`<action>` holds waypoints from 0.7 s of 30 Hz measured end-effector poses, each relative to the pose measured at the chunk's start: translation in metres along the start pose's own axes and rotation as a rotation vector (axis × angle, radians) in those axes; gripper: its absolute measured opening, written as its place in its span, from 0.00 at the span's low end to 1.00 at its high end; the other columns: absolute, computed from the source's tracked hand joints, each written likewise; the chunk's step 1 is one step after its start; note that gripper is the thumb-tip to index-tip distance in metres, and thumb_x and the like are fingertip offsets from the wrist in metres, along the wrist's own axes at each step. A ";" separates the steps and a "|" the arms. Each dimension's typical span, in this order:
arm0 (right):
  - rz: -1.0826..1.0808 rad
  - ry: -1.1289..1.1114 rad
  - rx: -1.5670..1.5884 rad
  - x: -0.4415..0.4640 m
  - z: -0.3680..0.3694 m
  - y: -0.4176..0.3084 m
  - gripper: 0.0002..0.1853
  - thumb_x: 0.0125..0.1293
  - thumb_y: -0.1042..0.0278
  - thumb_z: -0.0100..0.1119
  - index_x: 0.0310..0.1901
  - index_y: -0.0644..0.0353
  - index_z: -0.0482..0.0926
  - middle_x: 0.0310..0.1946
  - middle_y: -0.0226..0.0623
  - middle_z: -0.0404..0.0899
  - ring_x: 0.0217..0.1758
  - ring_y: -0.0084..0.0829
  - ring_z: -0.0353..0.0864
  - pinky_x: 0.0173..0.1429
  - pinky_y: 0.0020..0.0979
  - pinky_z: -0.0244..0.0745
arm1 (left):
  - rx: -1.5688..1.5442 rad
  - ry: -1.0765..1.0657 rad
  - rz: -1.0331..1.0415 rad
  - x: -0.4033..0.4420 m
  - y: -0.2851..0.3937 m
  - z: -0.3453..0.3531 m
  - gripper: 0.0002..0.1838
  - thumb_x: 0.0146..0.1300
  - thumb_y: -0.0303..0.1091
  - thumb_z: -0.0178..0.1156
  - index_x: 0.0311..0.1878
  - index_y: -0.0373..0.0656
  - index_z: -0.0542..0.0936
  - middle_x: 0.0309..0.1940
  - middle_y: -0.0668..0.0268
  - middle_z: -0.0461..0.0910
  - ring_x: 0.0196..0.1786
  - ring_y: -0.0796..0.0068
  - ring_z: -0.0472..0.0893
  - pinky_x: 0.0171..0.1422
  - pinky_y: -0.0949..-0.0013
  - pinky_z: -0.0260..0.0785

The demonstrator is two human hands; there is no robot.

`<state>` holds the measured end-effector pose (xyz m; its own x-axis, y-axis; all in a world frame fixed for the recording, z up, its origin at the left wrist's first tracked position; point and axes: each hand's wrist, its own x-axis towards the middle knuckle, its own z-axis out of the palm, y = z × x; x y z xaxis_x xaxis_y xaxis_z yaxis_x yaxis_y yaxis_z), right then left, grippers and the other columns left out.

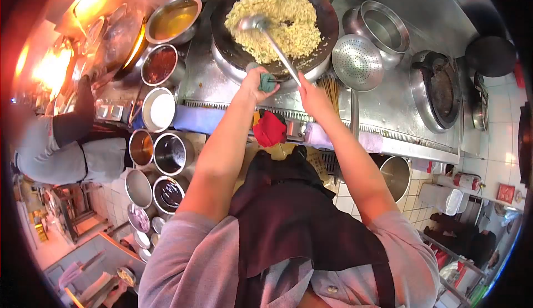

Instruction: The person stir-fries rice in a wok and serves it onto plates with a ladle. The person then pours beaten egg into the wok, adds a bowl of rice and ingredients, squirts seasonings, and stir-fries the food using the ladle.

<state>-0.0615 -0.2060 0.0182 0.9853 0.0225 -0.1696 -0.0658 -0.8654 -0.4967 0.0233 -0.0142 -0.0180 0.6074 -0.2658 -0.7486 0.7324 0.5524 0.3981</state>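
Yellow rice (300, 36), round black wok (328, 25); right hand (313, 97) clamped on steel ladle (277, 47), left hand (255, 84) on green cloth (267, 82); hasty sweep could spill grains.

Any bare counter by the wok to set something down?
Best: steel counter between strainer and blackened steel ring. A narrower strip lies between the wok and the red-sauce bowl. Crowded: left of that strip, with vessels packed close; also right of the wok, around strainer and steel bowl.
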 end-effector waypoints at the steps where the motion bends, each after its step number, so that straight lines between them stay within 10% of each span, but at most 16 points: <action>1: -0.006 -0.036 0.006 -0.020 -0.003 0.007 0.25 0.72 0.61 0.49 0.70 0.44 0.65 0.38 0.56 0.81 0.41 0.56 0.81 0.46 0.53 0.74 | 0.010 0.001 0.016 -0.001 -0.001 0.000 0.10 0.60 0.34 0.55 0.44 0.47 0.69 0.34 0.59 0.74 0.38 0.59 0.76 0.44 0.52 0.77; 6: 0.190 -0.062 -0.061 -0.073 -0.069 0.036 0.25 0.71 0.60 0.49 0.69 0.34 0.65 0.43 0.57 0.81 0.45 0.56 0.81 0.48 0.49 0.75 | 0.089 -0.099 0.056 -0.014 0.002 -0.004 0.10 0.64 0.35 0.55 0.46 0.56 0.67 0.34 0.66 0.73 0.35 0.67 0.76 0.41 0.52 0.76; 12: 0.140 0.095 0.128 0.039 0.006 -0.008 0.22 0.71 0.60 0.48 0.66 0.48 0.69 0.35 0.59 0.80 0.40 0.58 0.81 0.44 0.53 0.73 | -0.097 -0.273 -0.036 0.020 -0.003 -0.017 0.14 0.64 0.36 0.59 0.50 0.54 0.68 0.47 0.59 0.78 0.49 0.55 0.78 0.50 0.45 0.76; 21: 0.069 0.034 -0.042 -0.123 -0.052 -0.017 0.29 0.71 0.62 0.50 0.73 0.45 0.59 0.37 0.58 0.81 0.40 0.60 0.79 0.45 0.50 0.74 | 0.099 -0.219 -0.122 0.064 -0.009 -0.019 0.12 0.63 0.36 0.53 0.50 0.50 0.70 0.44 0.61 0.77 0.43 0.62 0.78 0.42 0.54 0.77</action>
<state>-0.1730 -0.2203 0.0916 0.9835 -0.0543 -0.1725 -0.1275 -0.8847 -0.4485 0.0501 -0.0210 -0.0796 0.5567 -0.4963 -0.6662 0.8245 0.4283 0.3698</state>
